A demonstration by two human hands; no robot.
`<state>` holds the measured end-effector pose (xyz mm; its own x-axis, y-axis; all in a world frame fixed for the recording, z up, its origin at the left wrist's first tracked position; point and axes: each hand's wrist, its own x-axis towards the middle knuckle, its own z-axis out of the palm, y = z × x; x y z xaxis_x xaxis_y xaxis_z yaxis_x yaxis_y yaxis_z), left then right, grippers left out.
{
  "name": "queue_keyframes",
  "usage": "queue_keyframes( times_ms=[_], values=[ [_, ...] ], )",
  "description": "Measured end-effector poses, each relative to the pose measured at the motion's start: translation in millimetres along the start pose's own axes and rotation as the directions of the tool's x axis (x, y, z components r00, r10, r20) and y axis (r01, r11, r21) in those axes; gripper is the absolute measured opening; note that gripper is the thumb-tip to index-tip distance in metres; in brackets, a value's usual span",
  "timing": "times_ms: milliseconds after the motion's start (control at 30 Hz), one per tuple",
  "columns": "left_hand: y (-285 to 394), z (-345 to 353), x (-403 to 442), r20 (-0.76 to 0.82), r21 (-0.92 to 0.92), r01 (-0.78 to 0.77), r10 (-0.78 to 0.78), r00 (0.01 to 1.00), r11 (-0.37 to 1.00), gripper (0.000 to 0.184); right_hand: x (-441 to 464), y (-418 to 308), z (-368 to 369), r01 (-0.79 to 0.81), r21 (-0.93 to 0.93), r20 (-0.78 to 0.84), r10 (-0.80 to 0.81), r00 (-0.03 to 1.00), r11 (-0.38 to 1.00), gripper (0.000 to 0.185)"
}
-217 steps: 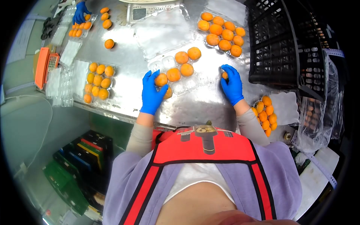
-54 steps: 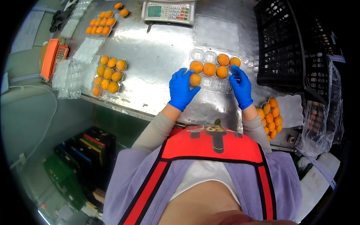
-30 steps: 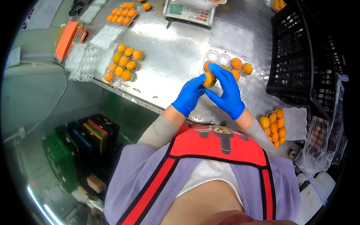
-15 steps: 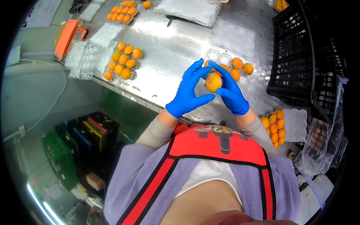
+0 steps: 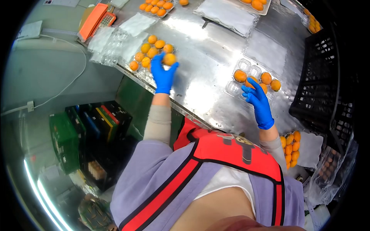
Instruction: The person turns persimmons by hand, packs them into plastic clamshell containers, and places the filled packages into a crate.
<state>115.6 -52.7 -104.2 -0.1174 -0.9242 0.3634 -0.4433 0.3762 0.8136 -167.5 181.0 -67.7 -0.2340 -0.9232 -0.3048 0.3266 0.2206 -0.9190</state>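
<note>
My left hand (image 5: 163, 75), in a blue glove, reaches over the clear tray (image 5: 174, 49) on the left. Between its thumb and fingers is a round yellow-orange fruit (image 5: 169, 59). Several similar fruits (image 5: 152, 39) sit in that tray, some hidden behind the hand. My right hand (image 5: 259, 103), gloved the same way, is held with fingers apart and slightly bent at the right-hand clear tray (image 5: 233, 87). Its fingertips overlap a fruit (image 5: 249, 81) there, and I cannot tell whether they touch it. More fruits (image 5: 266, 78) sit beside empty cups in this tray.
A black plastic crate (image 5: 314, 84) stands at the right. White padded sheets (image 5: 229, 16) and another filled tray (image 5: 156, 7) lie toward the back. By my right arm is a pack of fruits (image 5: 291, 148). An orange scale (image 5: 93, 22) sits at the far left.
My hands were together around one fruit above the right tray. Now my left hand has moved left to the other tray, while the right stays by its tray. The view has shifted.
</note>
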Motion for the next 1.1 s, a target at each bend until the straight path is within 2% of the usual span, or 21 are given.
queue_keyframes(
  times_ms=[67, 100, 133, 233, 267, 367, 400, 467, 600, 667, 767, 800, 867, 900, 967, 1033, 1067, 1100],
  values=[
    [-19.2, -31.2, 6.0, -0.128, 0.210, 0.001, 0.026, 0.991, 0.978, 0.058, -3.3, 2.0, -3.7, -0.022, -0.018, -0.007, 0.022, 1.000, 1.000, 0.054],
    [-29.9, -45.6, 6.4, -0.177, 0.245, 0.077, -0.033, 0.984, 0.966, 0.059, -5.0, 3.3, -5.3, -0.045, -0.035, -0.016, 0.045, 0.999, 0.998, 0.053],
    [-39.6, -57.9, 6.4, -0.227, 0.275, 0.153, -0.090, 0.970, 0.949, 0.060, -6.4, 6.2, -7.3, -0.045, -0.035, -0.015, 0.045, 0.999, 0.998, 0.053],
    [-62.1, -81.4, 9.4, -0.289, 0.227, 0.230, -0.160, 0.944, 0.946, 0.063, -10.0, 15.3, -12.4, -0.087, -0.024, -0.014, 0.087, 0.996, 0.996, 0.051],
    [-67.9, -86.4, 8.7, -0.269, 0.337, 0.270, -0.182, 0.946, 0.902, 0.065, -10.8, 16.8, -13.2, -0.097, -0.026, -0.004, 0.096, 0.995, 0.995, 0.050],
    [-124.3, -93.3, 13.3, -0.214, 0.238, 0.231, -0.180, 0.960, 0.944, 0.066, -12.0, 16.4, -14.7, -0.111, -0.041, 0.011, 0.111, 0.994, 0.993, 0.049],
    [-118.8, -94.2, 14.8, -0.211, 0.233, 0.231, -0.182, 0.960, 0.945, 0.066, -13.2, 15.7, -16.1, -0.116, -0.050, 0.015, 0.117, 0.993, 0.992, 0.049],
    [-99.3, -96.1, 18.4, -0.128, 0.478, 0.157, -0.108, 0.986, 0.864, 0.067, -15.8, 14.1, -18.5, -0.114, -0.045, -0.005, 0.114, 0.993, 0.992, 0.049],
    [-93.2, -104.1, 19.7, -0.050, 0.480, 0.177, -0.174, 0.983, 0.859, 0.066, -19.9, 8.8, -18.9, -0.142, -0.038, -0.067, 0.139, 0.988, 0.989, 0.049],
    [-84.0, -104.3, 22.6, -0.002, 0.613, 0.152, -0.190, 0.982, 0.775, 0.065, -22.4, 14.1, -25.0, -0.145, -0.026, -0.073, 0.143, 0.987, 0.989, 0.048],
    [-97.5, -107.7, 27.0, 0.067, 0.668, 0.111, -0.208, 0.976, 0.736, 0.065, -24.2, 19.7, -29.9, -0.153, -0.013, -0.074, 0.151, 0.986, 0.988, 0.047],
    [-91.9, -106.6, 26.9, 0.067, 0.668, 0.111, -0.209, 0.976, 0.736, 0.065, -24.5, 21.1, -30.1, -0.156, -0.010, -0.074, 0.155, 0.985, 0.988, 0.047],
    [-80.2, -102.2, 26.4, 0.009, 0.585, 0.240, -0.302, 0.953, 0.775, 0.064, -24.2, 24.5, -27.4, -0.151, 0.019, -0.076, 0.152, 0.985, 0.988, 0.045],
    [-80.8, -101.4, 25.7, 0.014, 0.578, 0.233, -0.296, 0.955, 0.782, 0.064, -22.8, 24.6, -26.8, -0.140, 0.047, -0.083, 0.143, 0.986, 0.989, 0.044],
    [-90.5, -102.3, 23.1, -0.034, 0.445, 0.307, -0.326, 0.945, 0.841, 0.064, -20.8, 20.3, -23.7, -0.131, 0.032, -0.086, 0.133, 0.987, 0.991, 0.043],
    [-116.2, -107.9, 21.1, -0.009, 0.392, 0.265, -0.284, 0.959, 0.881, 0.064, -22.3, 18.3, -24.1, -0.129, 0.018, -0.098, 0.130, 0.987, 0.991, 0.042],
    [-107.0, -109.1, 21.5, 0.016, 0.390, 0.258, -0.287, 0.958, 0.884, 0.063, -21.5, 18.5, -25.1, -0.132, -0.034, -0.080, 0.129, 0.988, 0.991, 0.043],
    [-111.5, -110.6, 22.5, 0.028, 0.364, 0.303, -0.336, 0.942, 0.880, 0.063, -21.0, 19.3, -25.9, -0.136, -0.084, -0.060, 0.132, 0.990, 0.987, 0.044]
  ],
)
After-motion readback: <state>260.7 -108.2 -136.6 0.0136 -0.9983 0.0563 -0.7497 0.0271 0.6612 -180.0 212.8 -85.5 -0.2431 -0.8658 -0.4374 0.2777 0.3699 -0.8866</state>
